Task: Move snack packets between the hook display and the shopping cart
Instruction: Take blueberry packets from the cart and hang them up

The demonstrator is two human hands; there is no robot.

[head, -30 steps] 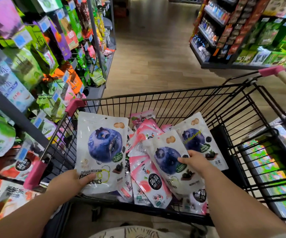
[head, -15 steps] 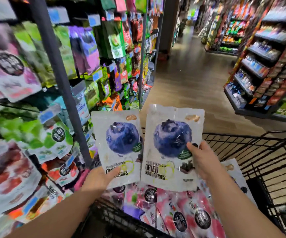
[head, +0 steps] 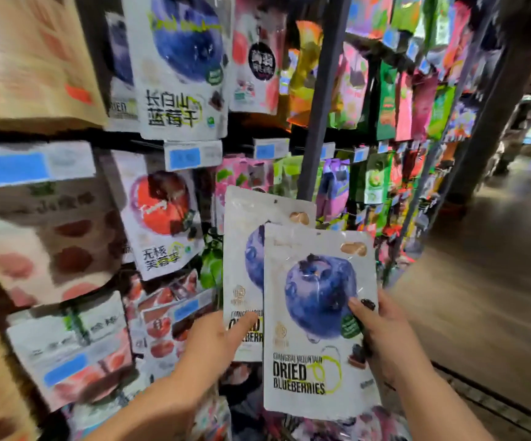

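Hanging packets (head: 175,65) crowd the display; right aisle floor (head: 487,281) open.

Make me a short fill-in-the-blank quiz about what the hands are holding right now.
1. Each hand holds a packet of dried ____.
2. The right hand holds the front packet, which overlaps the ____ hand's packet.
3. The matching packet on the hook display hangs ____ the held ones.

Missing words: blueberries; left; above
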